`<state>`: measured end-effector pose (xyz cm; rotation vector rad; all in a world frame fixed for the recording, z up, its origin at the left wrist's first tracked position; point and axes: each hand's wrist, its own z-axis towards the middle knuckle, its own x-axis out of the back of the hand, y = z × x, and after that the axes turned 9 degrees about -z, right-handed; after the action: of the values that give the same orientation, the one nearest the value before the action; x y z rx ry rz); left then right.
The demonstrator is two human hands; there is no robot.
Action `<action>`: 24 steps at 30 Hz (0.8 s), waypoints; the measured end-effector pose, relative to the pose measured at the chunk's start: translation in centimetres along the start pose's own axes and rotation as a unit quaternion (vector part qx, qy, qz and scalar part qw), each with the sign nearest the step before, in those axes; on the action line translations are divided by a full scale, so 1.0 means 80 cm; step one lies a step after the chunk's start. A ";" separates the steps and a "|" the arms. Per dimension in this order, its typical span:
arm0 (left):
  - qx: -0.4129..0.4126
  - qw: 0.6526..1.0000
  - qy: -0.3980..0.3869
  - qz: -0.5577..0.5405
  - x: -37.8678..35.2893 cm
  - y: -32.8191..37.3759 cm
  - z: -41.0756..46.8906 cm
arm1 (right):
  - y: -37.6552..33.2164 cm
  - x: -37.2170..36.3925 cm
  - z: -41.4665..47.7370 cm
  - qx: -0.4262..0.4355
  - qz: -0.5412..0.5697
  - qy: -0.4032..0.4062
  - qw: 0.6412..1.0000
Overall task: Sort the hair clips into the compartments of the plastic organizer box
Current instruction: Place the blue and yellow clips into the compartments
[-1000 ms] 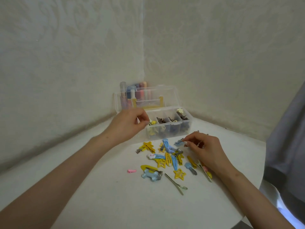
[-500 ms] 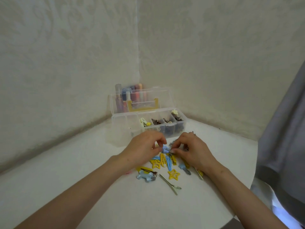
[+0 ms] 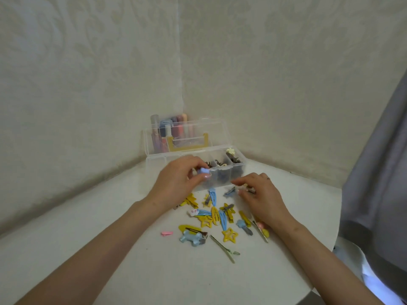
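Centre frame: left hand [image 3: 180,181] pinches 1 pale blue hair clip [image 3: 203,171], held at the front wall of the organizer box [image 3: 152,166]. To its right, right hand [image 3: 262,198], fingers bent onto loose clips [image 3: 217,216] on the desk [image 3: 110,249]; grip unclear.

Tubes [image 3: 167,133] in corner, grey fabric [image 3: 378,172] rt.
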<state>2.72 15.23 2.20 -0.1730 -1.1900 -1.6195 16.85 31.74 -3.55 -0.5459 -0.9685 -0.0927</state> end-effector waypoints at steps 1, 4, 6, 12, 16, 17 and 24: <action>0.007 1.000 0.025 -0.008 0.009 -0.002 0.004 | 0.001 -0.001 0.001 0.019 -0.015 -0.010 1.000; 0.037 0.995 0.087 -0.032 0.031 -0.014 0.012 | -0.002 -0.002 0.002 0.057 -0.041 -0.047 0.996; 0.049 0.993 0.106 -0.034 0.042 -0.025 0.018 | -0.002 -0.003 0.002 0.061 -0.063 -0.058 0.994; 0.089 0.993 0.080 0.017 0.064 -0.059 0.034 | -0.002 -0.004 0.004 0.048 -0.082 -0.053 0.994; 0.141 0.988 0.021 0.067 0.061 -0.072 0.044 | -0.002 -0.003 0.003 0.046 -0.068 -0.052 0.995; 0.148 0.987 0.008 0.069 0.059 -0.073 0.046 | -0.002 -0.003 0.003 0.045 -0.061 -0.050 0.996; 0.100 0.992 0.041 0.069 0.050 -0.056 0.040 | -0.015 0.007 -0.003 0.019 0.042 -0.037 0.998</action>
<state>-3.92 14.76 3.61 -0.0587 -1.2407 -1.3671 16.96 30.68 -2.67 -0.5577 -1.0153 0.0210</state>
